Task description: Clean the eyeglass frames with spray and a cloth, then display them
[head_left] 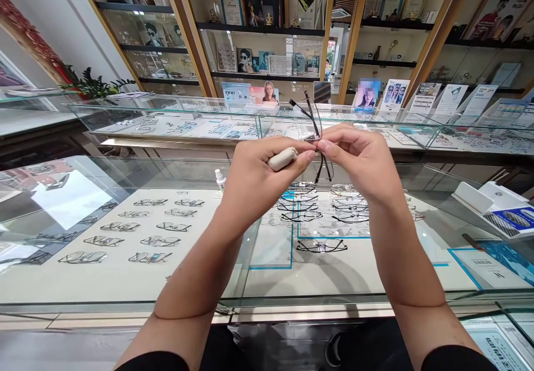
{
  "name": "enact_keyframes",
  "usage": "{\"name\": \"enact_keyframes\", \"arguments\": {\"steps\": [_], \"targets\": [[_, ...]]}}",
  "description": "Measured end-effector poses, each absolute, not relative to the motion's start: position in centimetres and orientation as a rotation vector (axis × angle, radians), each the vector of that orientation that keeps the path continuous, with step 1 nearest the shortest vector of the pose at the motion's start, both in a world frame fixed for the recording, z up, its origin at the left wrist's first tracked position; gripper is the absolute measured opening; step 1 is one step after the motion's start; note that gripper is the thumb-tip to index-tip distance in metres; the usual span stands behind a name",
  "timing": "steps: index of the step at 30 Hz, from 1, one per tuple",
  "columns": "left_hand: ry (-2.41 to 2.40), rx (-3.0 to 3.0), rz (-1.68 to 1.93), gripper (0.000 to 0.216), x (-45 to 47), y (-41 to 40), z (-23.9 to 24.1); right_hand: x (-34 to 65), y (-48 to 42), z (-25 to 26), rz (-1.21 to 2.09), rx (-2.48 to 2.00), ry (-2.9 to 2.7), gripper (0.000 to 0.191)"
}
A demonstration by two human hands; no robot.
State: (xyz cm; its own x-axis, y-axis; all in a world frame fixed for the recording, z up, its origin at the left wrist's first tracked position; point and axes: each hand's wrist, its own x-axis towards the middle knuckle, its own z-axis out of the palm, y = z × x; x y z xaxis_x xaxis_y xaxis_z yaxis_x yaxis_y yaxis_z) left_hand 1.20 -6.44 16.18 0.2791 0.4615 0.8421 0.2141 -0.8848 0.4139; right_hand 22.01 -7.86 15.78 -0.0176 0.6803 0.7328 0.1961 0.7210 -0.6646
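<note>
Both hands are raised over a glass display counter [233, 298]. My left hand [254, 179] is closed around a small beige tool handle [282, 158], its tip pointing right toward a pair of thin dark-framed glasses [314, 122]. My right hand [359, 159] pinches the glasses at the hinge, fingers pressed together. The temples stick up and down from the pinch. The two hands almost touch at the hinge.
Rows of glasses [158, 226] lie inside the counter below. A small spray bottle [219, 178] stands behind my left wrist. A second glass counter [250, 118] with brochures runs behind. Wall shelves [258, 29] hold frames and trophies. A white tray [492, 204] sits at right.
</note>
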Motion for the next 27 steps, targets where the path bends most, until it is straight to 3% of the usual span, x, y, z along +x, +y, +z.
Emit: {"name": "enact_keyframes", "arguments": {"steps": [15, 23, 27], "targets": [[0.854, 2.233, 1.525, 0.043, 1.0, -6.7, 16.4, 21.2, -6.7, 15.2, 0.756, -0.796, -1.527, 0.047], [0.894, 2.097, 1.335, 0.028, 0.1, -5.6, 17.0, 20.4, -6.8, 14.9, 0.578, -0.824, -1.522, 0.05], [0.858, 2.05, 1.281, 0.024, -0.4, -4.5, 17.3, 19.6, -7.1, 14.6, 0.385, -0.831, -1.526, 0.042]]}}
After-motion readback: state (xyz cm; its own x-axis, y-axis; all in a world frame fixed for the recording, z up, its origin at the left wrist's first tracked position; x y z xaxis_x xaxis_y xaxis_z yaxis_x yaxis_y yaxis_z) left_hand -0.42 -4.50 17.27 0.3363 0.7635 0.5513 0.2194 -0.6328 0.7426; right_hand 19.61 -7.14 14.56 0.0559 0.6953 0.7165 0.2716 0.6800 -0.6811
